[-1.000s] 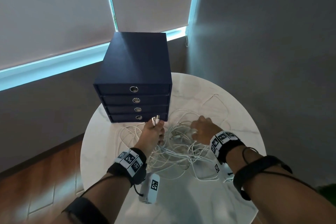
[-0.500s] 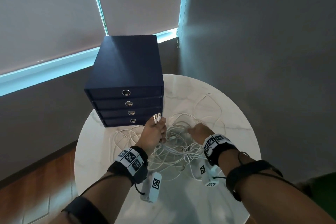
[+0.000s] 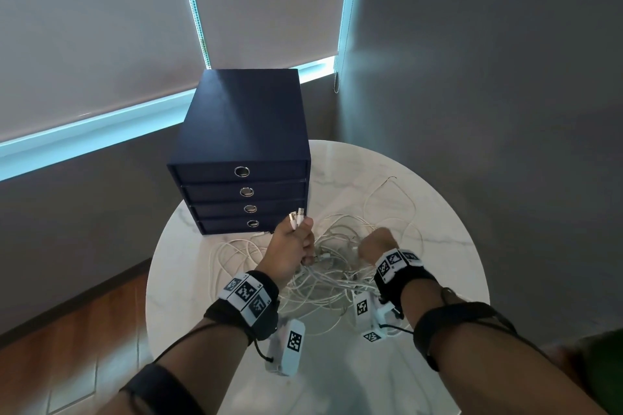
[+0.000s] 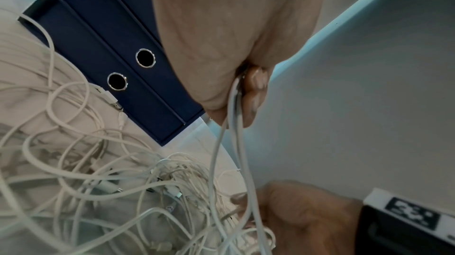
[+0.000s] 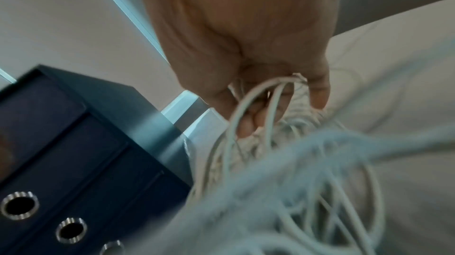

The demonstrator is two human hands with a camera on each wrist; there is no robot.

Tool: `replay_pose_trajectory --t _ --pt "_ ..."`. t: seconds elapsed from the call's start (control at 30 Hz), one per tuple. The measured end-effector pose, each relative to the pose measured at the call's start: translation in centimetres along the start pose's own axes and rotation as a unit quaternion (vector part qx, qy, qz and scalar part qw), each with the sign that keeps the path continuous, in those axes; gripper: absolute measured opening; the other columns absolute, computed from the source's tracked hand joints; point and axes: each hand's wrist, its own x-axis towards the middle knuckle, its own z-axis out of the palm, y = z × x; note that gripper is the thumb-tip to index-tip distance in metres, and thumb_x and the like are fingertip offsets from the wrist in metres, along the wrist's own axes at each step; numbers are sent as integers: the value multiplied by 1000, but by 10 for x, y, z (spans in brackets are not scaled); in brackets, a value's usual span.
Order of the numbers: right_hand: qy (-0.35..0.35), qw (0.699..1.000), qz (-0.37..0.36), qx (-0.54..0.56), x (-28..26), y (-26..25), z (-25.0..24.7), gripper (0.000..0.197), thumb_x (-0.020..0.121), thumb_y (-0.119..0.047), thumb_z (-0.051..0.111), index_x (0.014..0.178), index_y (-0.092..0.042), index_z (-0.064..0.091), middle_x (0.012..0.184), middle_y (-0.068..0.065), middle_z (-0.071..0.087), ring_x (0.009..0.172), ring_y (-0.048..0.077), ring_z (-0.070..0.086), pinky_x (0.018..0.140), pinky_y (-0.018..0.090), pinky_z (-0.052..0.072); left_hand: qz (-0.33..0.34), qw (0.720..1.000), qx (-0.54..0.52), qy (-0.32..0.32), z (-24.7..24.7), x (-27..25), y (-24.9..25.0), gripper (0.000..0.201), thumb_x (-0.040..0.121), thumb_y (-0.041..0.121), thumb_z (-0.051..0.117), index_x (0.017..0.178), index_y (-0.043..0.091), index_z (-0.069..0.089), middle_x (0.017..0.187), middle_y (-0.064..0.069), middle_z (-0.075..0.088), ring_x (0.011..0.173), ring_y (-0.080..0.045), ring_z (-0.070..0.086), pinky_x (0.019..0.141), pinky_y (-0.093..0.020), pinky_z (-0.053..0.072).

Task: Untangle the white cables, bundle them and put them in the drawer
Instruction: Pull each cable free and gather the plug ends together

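Note:
A tangle of white cables (image 3: 333,266) lies on the round marble table (image 3: 438,246), in front of a dark blue drawer unit (image 3: 242,145) whose drawers are all closed. My left hand (image 3: 293,242) grips a few cable ends, the plugs (image 3: 296,216) sticking up above the fist; in the left wrist view the strands (image 4: 234,123) hang down from my curled fingers (image 4: 256,91). My right hand (image 3: 377,242) is curled into the pile, and in the right wrist view its fingers (image 5: 248,123) hook several cable loops (image 5: 256,107).
The drawer unit stands at the table's back left, near a window with lowered blinds (image 3: 101,44). A grey wall (image 3: 488,77) lies to the right. Wooden floor (image 3: 67,347) shows left of the table. Loose cable loops (image 3: 397,199) reach toward the back right rim.
My right hand has curled from a flatter reach into a fist on the cables and drawn slightly toward me. The left hand keeps its hold on the cable ends.

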Motion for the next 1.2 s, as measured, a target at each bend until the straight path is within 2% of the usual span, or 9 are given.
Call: replay_pose_trajectory --t 0.13,0.23,0.37,0.57,0.7,0.8,1.03,1.13,1.2 --pt "157 983 -7 92 -18 -25 -48 12 89 -10 56 97 -4 64 118 16 66 112 32 62 96 36 49 -28 998 -59 23 1 2 0 17 107 18 43 91 12 43 58 4 34 46 -11 31 47 -26 31" --pt "191 952 -95 219 -23 -42 -76 28 73 -9 58 98 -13 69 98 11 73 92 28 69 90 38 55 -73 983 -164 44 4 7 1 19 107 15 42 90 11 49 58 0 38 44 -13 36 44 -26 38" --pt "91 893 -183 402 -50 -60 -88 32 77 9 55 107 -1 62 72 16 69 54 20 62 76 43 58 -123 948 -290 51 9 11 4 25 108 21 42 91 9 56 63 -1 57 52 -15 59 54 -27 55" --pt "-72 901 -253 344 -80 -47 -48 18 90 6 56 101 0 69 82 24 71 63 23 64 62 30 56 -119 922 -362 59 16 18 7 37 110 24 34 122 -5 54 117 -20 68 86 -27 76 66 -35 63" --pt "-133 889 -246 364 -80 -31 -21 13 88 9 61 97 5 69 72 19 67 53 16 61 50 22 50 -136 926 -341 84 13 16 6 38 109 24 36 105 -3 62 103 -15 71 90 -23 70 64 -35 61" --pt "-145 898 -249 332 -75 -22 -15 13 87 8 64 98 6 71 71 19 66 44 8 55 46 18 44 -119 927 -339 109 9 18 0 32 108 24 42 96 1 61 80 -7 71 72 -16 71 70 -34 59" --pt "-184 913 -248 268 -69 -4 -25 13 85 4 70 97 5 72 61 -3 69 51 4 61 52 15 48 -104 932 -326 119 9 21 -1 29 108 25 41 93 8 58 57 2 52 40 -8 38 41 -21 36" --pt "-62 958 -259 106 -53 11 -28 3 84 -18 75 85 -17 77 77 -5 75 72 6 70 72 25 56 -85 944 -298 113 7 22 -1 32 109 26 40 90 8 58 50 6 38 37 -6 28 36 -19 26" --pt "27 972 -228 44 -41 18 -35 11 87 -21 68 77 -23 73 77 -8 72 74 9 68 69 21 52 -76 950 -285 99 3 22 1 30 108 27 42 90 9 59 49 7 34 37 -6 27 36 -19 26"
